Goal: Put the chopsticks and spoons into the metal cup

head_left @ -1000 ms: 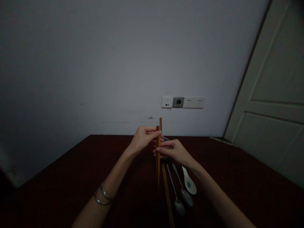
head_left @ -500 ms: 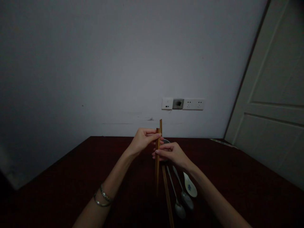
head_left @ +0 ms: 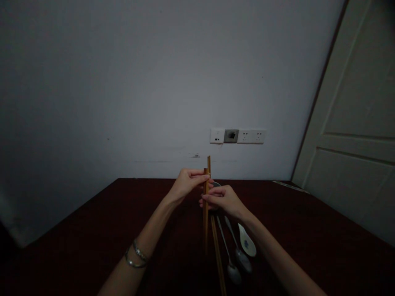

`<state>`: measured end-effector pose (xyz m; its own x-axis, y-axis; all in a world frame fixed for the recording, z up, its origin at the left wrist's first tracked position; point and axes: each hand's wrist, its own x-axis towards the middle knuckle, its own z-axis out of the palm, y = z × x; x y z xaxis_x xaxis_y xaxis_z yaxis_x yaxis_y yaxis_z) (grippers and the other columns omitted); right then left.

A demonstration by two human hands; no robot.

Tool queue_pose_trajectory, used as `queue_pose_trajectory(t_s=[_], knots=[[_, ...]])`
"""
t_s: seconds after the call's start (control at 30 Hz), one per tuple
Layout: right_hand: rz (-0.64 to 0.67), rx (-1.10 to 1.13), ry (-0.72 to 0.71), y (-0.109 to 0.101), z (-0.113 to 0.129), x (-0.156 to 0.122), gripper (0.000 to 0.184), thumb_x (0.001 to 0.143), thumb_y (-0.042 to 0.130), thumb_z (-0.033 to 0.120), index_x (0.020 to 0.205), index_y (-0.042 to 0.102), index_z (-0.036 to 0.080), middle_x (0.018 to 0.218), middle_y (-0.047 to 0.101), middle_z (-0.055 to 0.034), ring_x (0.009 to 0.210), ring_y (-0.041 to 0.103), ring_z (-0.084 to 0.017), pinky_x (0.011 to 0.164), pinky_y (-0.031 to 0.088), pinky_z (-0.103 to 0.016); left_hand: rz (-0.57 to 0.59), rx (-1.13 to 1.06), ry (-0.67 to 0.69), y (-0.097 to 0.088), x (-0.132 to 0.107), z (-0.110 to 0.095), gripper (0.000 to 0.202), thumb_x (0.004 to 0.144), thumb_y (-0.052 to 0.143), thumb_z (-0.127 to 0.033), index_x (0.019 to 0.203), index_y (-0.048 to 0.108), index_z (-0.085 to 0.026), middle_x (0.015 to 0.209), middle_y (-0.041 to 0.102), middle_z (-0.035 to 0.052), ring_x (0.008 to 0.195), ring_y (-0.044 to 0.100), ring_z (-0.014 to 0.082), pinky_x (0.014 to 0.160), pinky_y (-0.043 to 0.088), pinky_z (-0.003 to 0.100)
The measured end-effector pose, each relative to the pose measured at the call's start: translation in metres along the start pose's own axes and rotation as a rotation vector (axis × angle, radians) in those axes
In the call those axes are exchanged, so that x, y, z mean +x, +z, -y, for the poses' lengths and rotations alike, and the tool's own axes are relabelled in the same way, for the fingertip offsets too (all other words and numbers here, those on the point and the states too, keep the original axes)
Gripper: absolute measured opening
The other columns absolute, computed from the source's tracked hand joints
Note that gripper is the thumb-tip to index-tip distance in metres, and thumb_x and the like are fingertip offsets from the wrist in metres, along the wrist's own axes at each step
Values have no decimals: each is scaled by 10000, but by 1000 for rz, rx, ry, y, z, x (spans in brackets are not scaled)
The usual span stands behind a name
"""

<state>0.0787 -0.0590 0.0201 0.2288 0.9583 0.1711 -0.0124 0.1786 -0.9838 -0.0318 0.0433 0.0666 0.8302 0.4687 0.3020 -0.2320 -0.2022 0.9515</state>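
Note:
Both hands hold wooden chopsticks [head_left: 205,222] upright above the dark table. My left hand [head_left: 189,184] pinches them near their upper ends, one end standing higher than the other. Lower down, my right hand [head_left: 224,200] has its thumb and fingers closed on the same chopsticks. How many sticks are in the bundle I cannot tell. Partly hidden behind my right hand is a round bowl-like dish [head_left: 217,183]. Just below my hands, more chopsticks [head_left: 218,257] lie on the table beside a metal spoon [head_left: 233,273].
A second metal spoon [head_left: 243,260] and a white ceramic spoon [head_left: 247,241] with a blue mark lie to the right, near my right forearm. The dark red table [head_left: 101,230] meets a wall with sockets [head_left: 250,136]. At the right stands a panelled door [head_left: 354,164].
The hands and the held chopsticks stay almost in place, with the chopsticks' lower ends shifted slightly right. The view has moved a little. Everything on the table lies as before.

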Motion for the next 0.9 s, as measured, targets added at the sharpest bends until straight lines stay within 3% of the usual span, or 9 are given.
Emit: queue_pose_trajectory(t_s=[0.23, 0.5, 0.67, 0.9], knots=[[-33, -127, -58, -18, 19, 14, 360, 601, 699, 423, 761, 685, 102, 745, 702, -101, 677, 657, -172, 639, 527, -287, -106, -119, 6, -20, 9, 4, 406, 674, 677, -327, 993, 625, -83, 919, 677, 148, 786, 650, 192, 762, 500, 320], [-233, -126, -253, -86, 69, 81, 261, 622, 714, 315, 758, 673, 95, 776, 696, -119, 717, 657, -188, 718, 530, -339, -268, -126, -112, -54, 27, 26, 339, 729, 614, -371, 891, 616, -73, 861, 682, 168, 720, 660, 192, 669, 517, 281], [-308, -131, -240, -114, 55, 118, 209, 641, 710, 271, 719, 657, 85, 731, 691, -119, 650, 651, -161, 658, 539, -290, -296, -136, -134, -59, 32, 40, 282, 745, 590, -334, 857, 607, -76, 814, 685, 149, 675, 656, 174, 641, 511, 267], [-345, -156, -113, -125, 13, 135, 104, 684, 673, 187, 692, 658, 85, 693, 693, -98, 602, 645, -135, 553, 533, -205, -287, -120, -183, -57, 35, 47, 290, 753, 570, -336, 865, 609, -71, 769, 683, 142, 645, 649, 173, 606, 500, 259]])
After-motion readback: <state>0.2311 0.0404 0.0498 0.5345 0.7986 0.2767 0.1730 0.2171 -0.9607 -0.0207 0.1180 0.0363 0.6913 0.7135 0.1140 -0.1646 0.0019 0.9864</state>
